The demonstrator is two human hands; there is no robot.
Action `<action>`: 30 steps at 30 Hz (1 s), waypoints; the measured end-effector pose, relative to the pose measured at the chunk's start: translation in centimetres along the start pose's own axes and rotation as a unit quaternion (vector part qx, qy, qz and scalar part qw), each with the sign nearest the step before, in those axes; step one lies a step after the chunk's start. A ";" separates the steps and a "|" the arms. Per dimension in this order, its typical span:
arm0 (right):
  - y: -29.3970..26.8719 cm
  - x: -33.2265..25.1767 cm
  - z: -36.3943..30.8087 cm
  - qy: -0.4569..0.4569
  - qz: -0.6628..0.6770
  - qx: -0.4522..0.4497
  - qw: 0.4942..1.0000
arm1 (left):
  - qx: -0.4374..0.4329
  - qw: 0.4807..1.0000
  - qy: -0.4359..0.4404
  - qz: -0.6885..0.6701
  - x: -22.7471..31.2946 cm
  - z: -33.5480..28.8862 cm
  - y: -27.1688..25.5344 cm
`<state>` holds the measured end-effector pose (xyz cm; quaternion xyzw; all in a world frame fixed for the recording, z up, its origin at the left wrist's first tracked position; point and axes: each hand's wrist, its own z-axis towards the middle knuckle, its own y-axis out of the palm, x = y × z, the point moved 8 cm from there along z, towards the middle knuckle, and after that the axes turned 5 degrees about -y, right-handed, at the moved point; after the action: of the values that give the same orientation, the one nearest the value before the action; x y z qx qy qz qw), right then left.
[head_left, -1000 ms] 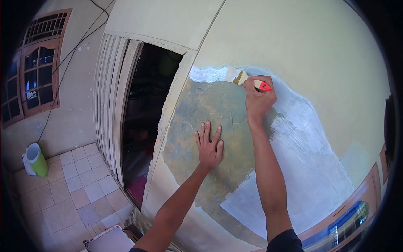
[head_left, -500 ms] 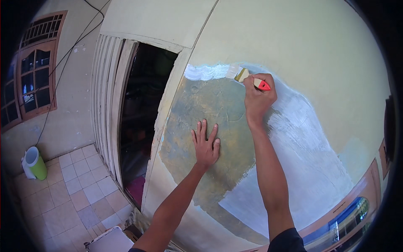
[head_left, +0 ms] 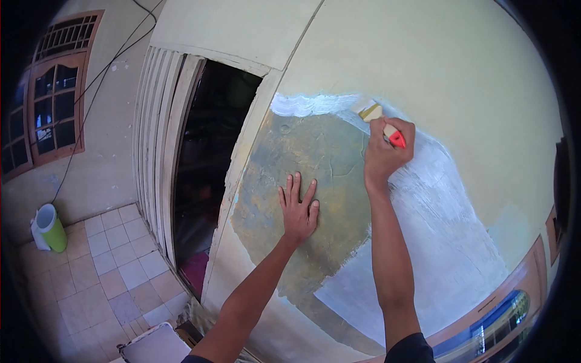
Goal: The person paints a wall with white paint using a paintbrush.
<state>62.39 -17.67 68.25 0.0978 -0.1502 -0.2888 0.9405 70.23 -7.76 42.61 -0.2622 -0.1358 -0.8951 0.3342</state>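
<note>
My right hand [head_left: 389,151] is closed around the handle of a flat paintbrush [head_left: 376,115], cream with a red end and a yellowish metal band. Its bristles press on white paint along the upper edge of a bare patch of wall. My left hand [head_left: 299,212] lies flat with fingers spread on the grey-brown patch [head_left: 339,169], holding nothing. Wet-looking white paint [head_left: 308,104] runs across the top of the patch, and a wide white painted area [head_left: 436,242] covers its right side, partly behind my right forearm.
Left of the patch is a dark doorway [head_left: 212,151] with a worn frame. A green bin [head_left: 51,230] stands on the tiled floor [head_left: 115,254] at the far left, below a barred window [head_left: 54,109]. A pale tray-like object [head_left: 156,346] sits at the lower left. A window frame [head_left: 514,290] borders the lower right.
My right hand has moved the paintbrush rightward and slightly down along the upper edge, and the white strip behind it reaches farther right. My left hand keeps its place on the wall.
</note>
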 end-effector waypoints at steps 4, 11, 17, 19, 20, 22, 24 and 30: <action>1.1 -3.7 -2.0 0.011 0.108 -0.031 0.994 | 0.000 1.000 -0.002 0.000 -0.1 0.1 0.0; 6.5 0.4 -6.0 0.240 0.201 -0.099 0.944 | -0.005 1.000 -0.003 0.009 -0.1 -0.1 -0.1; 7.0 1.8 -5.0 0.230 0.147 -0.111 0.956 | -0.011 1.000 -0.006 0.009 -0.1 -0.1 -0.1; 6.9 1.8 -4.6 0.212 0.135 -0.107 0.962 | -0.009 1.000 -0.005 0.009 -0.1 -0.1 -0.1; 6.9 1.5 -4.4 0.194 0.124 -0.105 0.967 | -0.007 1.000 -0.005 0.006 -0.1 -0.2 -0.2; 6.8 1.1 -3.9 0.180 0.119 -0.096 0.972 | -0.006 1.000 -0.005 0.003 -0.1 -0.2 -0.2; 6.5 0.9 -3.5 0.166 0.112 -0.088 0.976 | -0.006 1.000 -0.005 0.001 0.0 -0.2 -0.1; 5.2 1.0 -3.4 0.133 0.077 -0.097 0.983 | -0.011 1.000 -0.009 0.008 -0.2 0.0 -0.2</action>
<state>67.00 -13.72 66.75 0.0319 -0.0026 -0.2129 0.9765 70.25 -7.53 42.46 -0.2746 -0.1269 -0.8915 0.3373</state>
